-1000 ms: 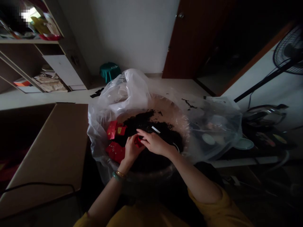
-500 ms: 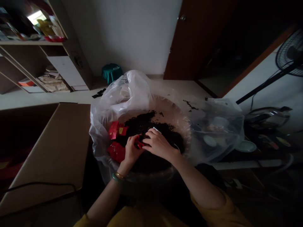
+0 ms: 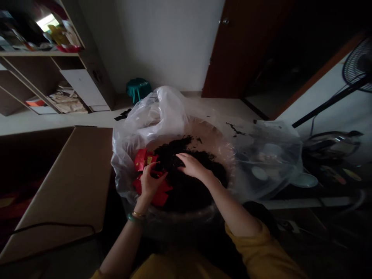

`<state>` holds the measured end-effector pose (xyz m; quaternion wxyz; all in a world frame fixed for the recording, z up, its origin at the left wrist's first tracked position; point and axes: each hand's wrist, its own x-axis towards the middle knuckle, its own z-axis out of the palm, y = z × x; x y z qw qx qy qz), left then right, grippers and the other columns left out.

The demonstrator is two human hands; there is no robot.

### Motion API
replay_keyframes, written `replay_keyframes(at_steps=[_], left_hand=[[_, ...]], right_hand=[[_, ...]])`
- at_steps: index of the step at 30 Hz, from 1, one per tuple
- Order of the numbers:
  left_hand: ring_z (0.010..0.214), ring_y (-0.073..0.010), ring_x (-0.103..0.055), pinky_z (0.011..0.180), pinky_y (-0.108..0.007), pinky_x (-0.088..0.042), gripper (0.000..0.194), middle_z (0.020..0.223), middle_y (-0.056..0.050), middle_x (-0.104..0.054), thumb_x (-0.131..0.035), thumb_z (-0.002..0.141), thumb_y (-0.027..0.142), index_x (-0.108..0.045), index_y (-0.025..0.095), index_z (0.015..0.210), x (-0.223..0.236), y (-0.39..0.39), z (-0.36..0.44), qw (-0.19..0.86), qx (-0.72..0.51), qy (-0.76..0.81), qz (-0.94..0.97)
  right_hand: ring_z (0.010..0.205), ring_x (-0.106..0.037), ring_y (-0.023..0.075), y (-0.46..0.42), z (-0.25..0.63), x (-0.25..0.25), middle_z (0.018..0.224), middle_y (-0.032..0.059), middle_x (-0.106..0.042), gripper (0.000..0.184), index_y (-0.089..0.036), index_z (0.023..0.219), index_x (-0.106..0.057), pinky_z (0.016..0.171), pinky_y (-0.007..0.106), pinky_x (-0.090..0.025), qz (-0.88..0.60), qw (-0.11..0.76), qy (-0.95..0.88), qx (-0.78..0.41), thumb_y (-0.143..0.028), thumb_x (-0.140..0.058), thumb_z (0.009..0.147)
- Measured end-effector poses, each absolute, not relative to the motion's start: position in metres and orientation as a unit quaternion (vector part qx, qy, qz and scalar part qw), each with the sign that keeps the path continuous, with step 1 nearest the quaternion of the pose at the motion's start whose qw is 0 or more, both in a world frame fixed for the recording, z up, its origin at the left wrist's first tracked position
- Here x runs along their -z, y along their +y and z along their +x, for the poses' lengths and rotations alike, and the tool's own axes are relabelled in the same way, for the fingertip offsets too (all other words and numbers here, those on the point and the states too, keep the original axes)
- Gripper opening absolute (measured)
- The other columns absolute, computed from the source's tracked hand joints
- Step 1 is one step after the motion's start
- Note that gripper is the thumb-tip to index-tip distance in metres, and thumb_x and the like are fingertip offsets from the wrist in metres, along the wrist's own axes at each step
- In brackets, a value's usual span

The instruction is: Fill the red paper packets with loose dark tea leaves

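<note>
A large round tub (image 3: 210, 133) lined with clear plastic holds a heap of dark, shredded material (image 3: 192, 193), perhaps dried leaves. My left hand (image 3: 149, 182) is at the tub's left side over several red packets (image 3: 160, 197). Its thumb and index finger are apart, and the palm side is hidden. My right hand (image 3: 193, 166) reaches over the middle of the heap with curved fingers. A dark gap shows between its thumb and fingertips; dim light hides any small piece there. Another red packet (image 3: 140, 159) with a gold patch lies just beyond my left hand.
An open cardboard box (image 3: 84, 166) stands at the left. Plastic sheeting (image 3: 171, 102) bunches behind the tub, and a clear bag (image 3: 270, 155) with dishes lies to the right. A green-covered stool or bin (image 3: 138, 89), shelves (image 3: 78, 58) and a fan (image 3: 360, 69) stand farther off.
My hands have separated; the left moved left with the red packet they were at, which now lies among the others. The small white piece by my right hand is no longer visible.
</note>
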<state>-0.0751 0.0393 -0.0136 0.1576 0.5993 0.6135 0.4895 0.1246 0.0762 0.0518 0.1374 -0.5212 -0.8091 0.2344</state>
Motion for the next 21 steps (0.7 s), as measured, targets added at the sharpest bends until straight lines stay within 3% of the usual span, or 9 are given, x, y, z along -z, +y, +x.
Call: replay_keyframes(at_steps=[3, 5, 6, 8, 11, 17, 21], left_hand=[[0.068, -0.0157, -0.066, 0.066, -0.030, -0.056, 0.050, 0.094, -0.003, -0.069, -0.080, 0.059, 0.035, -0.061, 0.020, 0.103, 0.013, 0.040, -0.082, 0.147, -0.493, 0.617, 0.595], [0.069, -0.0156, -0.067, 0.066, -0.029, -0.056, 0.050, 0.094, -0.003, -0.069, -0.080, 0.059, 0.034, -0.060, 0.020, 0.103, 0.012, 0.039, -0.084, 0.144, -0.494, 0.613, 0.599], [0.069, -0.0157, -0.067, 0.065, -0.029, -0.056, 0.051, 0.093, -0.003, -0.069, -0.080, 0.059, 0.034, -0.060, 0.020, 0.104, 0.012, 0.039, -0.085, 0.142, -0.493, 0.613, 0.600], [0.069, -0.0159, -0.067, 0.065, -0.028, -0.056, 0.051, 0.092, -0.003, -0.069, -0.080, 0.059, 0.035, -0.060, 0.019, 0.103, 0.011, 0.038, -0.087, 0.139, -0.489, 0.618, 0.600], [0.070, -0.0164, -0.067, 0.066, -0.029, -0.056, 0.051, 0.091, -0.004, -0.069, -0.080, 0.059, 0.035, -0.060, 0.019, 0.103, 0.011, 0.038, -0.090, 0.131, -0.490, 0.620, 0.598], [0.068, -0.0153, -0.066, 0.065, -0.029, -0.056, 0.050, 0.092, -0.003, -0.068, -0.079, 0.061, 0.035, -0.059, 0.020, 0.105, 0.014, 0.040, -0.087, 0.144, -0.486, 0.609, 0.610], [0.073, -0.0169, -0.067, 0.068, -0.030, -0.056, 0.050, 0.096, -0.004, -0.067, -0.079, 0.062, 0.032, -0.060, 0.020, 0.105, 0.013, 0.040, -0.079, 0.150, -0.481, 0.591, 0.630]], right_hand=[[0.143, -0.011, 0.0380, 0.105, 0.102, -0.041, 0.155, 0.0219, -0.016, 0.114, -0.019, 0.148, -0.024, 0.113, 0.051, -0.017, -0.520, -0.023, -0.813, -0.262, -0.038, -0.086, 0.054], [0.143, -0.004, 0.0422, 0.118, 0.083, -0.035, 0.156, 0.0228, -0.008, 0.131, -0.022, 0.150, -0.017, 0.112, 0.057, -0.011, -0.522, -0.099, -0.803, -0.269, -0.048, -0.088, 0.043], [0.142, -0.007, 0.0439, 0.121, 0.075, -0.033, 0.155, 0.0234, -0.011, 0.131, -0.023, 0.149, -0.017, 0.110, 0.058, -0.013, -0.515, -0.125, -0.805, -0.265, -0.050, -0.088, 0.042], [0.137, -0.023, 0.0445, 0.120, 0.062, -0.029, 0.150, 0.0230, -0.027, 0.119, -0.026, 0.146, -0.027, 0.106, 0.058, -0.024, -0.491, -0.145, -0.828, -0.228, -0.051, -0.086, 0.046], [0.122, -0.047, 0.0360, 0.101, 0.057, -0.025, 0.133, 0.0168, -0.047, 0.084, -0.028, 0.133, -0.047, 0.096, 0.048, -0.038, -0.458, -0.139, -0.868, -0.130, -0.045, -0.083, 0.059], [0.114, -0.049, 0.0319, 0.057, 0.087, -0.020, 0.125, 0.0129, -0.054, 0.046, -0.024, 0.114, -0.062, 0.090, 0.044, -0.041, -0.395, -0.128, -0.909, -0.027, -0.028, -0.077, 0.071], [0.117, -0.047, 0.0303, 0.053, 0.086, -0.011, 0.132, 0.0125, -0.051, 0.043, -0.027, 0.123, -0.056, 0.089, 0.044, -0.043, -0.413, -0.092, -0.906, -0.021, -0.021, -0.065, 0.081]])
